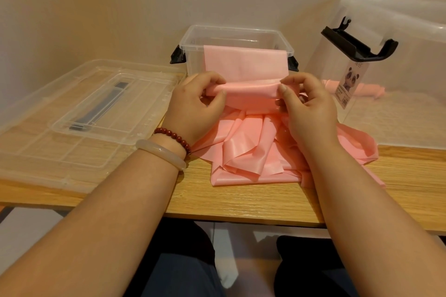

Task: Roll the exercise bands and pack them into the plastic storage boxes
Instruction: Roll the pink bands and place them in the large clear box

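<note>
A pink exercise band lies crumpled on the wooden table. Its far end hangs over the front rim of a small clear storage box with black latches. Between the box and the crumpled heap, my left hand and my right hand each pinch one end of a started roll of the band. Thumbs and fingertips curl round the roll. Another pink band lies inside a large clear box at the right.
A large clear lid with a dark handle lies flat on the table at the left. The large box has a black latch on its near corner and a panda label. The wall stands close behind. My knees are below the table edge.
</note>
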